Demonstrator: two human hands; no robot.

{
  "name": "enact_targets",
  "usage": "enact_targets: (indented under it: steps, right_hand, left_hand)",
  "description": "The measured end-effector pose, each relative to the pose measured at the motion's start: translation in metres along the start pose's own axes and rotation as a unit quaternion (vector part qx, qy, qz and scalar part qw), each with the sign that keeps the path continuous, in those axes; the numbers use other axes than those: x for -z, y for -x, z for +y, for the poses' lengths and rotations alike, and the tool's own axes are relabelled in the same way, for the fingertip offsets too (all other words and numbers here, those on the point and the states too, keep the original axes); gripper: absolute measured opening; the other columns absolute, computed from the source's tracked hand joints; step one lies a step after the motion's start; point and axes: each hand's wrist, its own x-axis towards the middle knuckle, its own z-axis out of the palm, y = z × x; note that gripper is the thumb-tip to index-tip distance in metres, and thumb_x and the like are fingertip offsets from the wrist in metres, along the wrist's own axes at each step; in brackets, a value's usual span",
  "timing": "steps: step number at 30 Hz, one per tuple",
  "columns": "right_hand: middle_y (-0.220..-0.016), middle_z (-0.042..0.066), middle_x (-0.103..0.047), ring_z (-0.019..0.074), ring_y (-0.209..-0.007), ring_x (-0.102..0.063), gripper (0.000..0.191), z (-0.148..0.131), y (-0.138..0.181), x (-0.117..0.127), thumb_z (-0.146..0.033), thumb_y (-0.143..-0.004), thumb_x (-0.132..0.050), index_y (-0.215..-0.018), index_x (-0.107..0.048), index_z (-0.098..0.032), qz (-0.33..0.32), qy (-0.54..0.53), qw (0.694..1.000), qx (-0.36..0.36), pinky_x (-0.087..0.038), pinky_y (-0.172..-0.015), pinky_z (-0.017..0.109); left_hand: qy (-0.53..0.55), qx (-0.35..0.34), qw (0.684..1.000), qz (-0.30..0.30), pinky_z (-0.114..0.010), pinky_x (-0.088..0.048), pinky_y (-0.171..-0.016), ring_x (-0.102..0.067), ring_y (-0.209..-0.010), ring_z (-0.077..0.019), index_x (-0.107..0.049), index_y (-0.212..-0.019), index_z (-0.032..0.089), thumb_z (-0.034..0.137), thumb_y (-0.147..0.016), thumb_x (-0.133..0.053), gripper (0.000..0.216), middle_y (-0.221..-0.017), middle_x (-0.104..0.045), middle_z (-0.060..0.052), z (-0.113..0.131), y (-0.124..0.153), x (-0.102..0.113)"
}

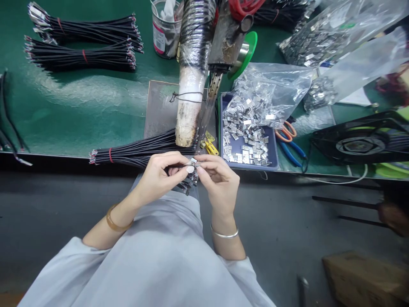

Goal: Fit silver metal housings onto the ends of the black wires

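pale grey clothing (pixel 166 260) on one person takes up the foreground, and two bare forearms come out of its sleeves, with one tan bangle (pixel 116 219) on the left and one silver bangle (pixel 225 234) on the right. both hands meet at the near edge of the green table (pixel 96 113). the left hand (pixel 162 170) and the right hand (pixel 220 179) are each pinched, thumb to finger, on one small metal piece (pixel 193 161), which sits right between them at the fingertips. one bundle of black cables (pixel 137 150), tied with one red band (pixel 110 155), lies just beyond the left hand and runs out to its left. two more tied bundles (pixel 96 29) lie farther back, well apart from the hands. to the right of the right hand i see one blue tray (pixel 272 149) with loose metal pieces (pixel 246 147), too many to count, one clear bag (pixel 281 85) lying partly over it, and one yellow cutter (pixel 211 147) just beside it. one wrapped tube (pixel 191 98) hangs above the hands.
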Motion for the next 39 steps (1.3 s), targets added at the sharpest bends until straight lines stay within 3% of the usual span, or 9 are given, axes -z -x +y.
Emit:
enact_targets:
  steps: [17, 29, 35, 39]
  right_hand:
    - [-0.096, 0.004, -0.08, 0.0161, -0.087, -0.076, 0.006, -0.001, 0.002, 0.003, -0.021, -0.085, -0.075, -0.082, -0.078, -0.025, -0.007, 0.024, 1.0, -0.001, -0.066, -0.074, 0.027]
    - [-0.097, 0.004, -0.08, 0.0157, -0.082, -0.077, 0.008, 0.011, -0.001, 0.002, -0.03, -0.083, -0.078, -0.079, -0.077, -0.023, -0.024, -0.034, 0.999, -0.024, -0.065, -0.072, 0.027]
    - [-0.099, 0.003, -0.08, 0.0167, -0.092, -0.076, 0.011, -0.002, 0.004, 0.007, -0.015, -0.089, -0.071, -0.087, -0.076, -0.025, -0.002, 0.109, 0.991, 0.074, -0.065, -0.083, 0.031]
    - [-0.101, 0.003, -0.08, 0.0169, -0.095, -0.076, 0.015, -0.011, 0.004, 0.011, -0.011, -0.09, -0.068, -0.087, -0.074, -0.025, -0.016, 0.195, 0.973, 0.119, -0.064, -0.089, 0.032]
  left_hand:
    - [-0.011, -0.017, 1.0, -0.018, -0.022, -0.038, -0.054, -0.047, -0.057, -0.0096, -0.073, -0.079, 0.016, 0.017, -0.089, -0.068, 0.012, -0.066, -0.061, 0.002, -0.003, 0.0, 0.002]
    - [-0.02, -0.012, 1.0, -0.021, -0.022, -0.038, -0.055, -0.048, -0.058, -0.0101, -0.07, -0.079, 0.017, 0.02, -0.091, -0.064, 0.014, -0.07, -0.064, 0.0, -0.003, 0.001, 0.002]
    - [-0.068, -0.039, 0.997, -0.018, -0.021, -0.037, -0.054, -0.046, -0.057, -0.0095, -0.066, -0.074, 0.017, 0.016, -0.09, -0.065, 0.016, -0.064, -0.054, 0.003, -0.005, 0.002, -0.001]
    - [-0.131, -0.102, 0.986, -0.022, -0.021, -0.039, -0.056, -0.05, -0.059, -0.0097, -0.067, -0.077, 0.016, 0.011, -0.091, -0.062, 0.016, -0.067, -0.059, 0.002, -0.009, 0.004, -0.003]
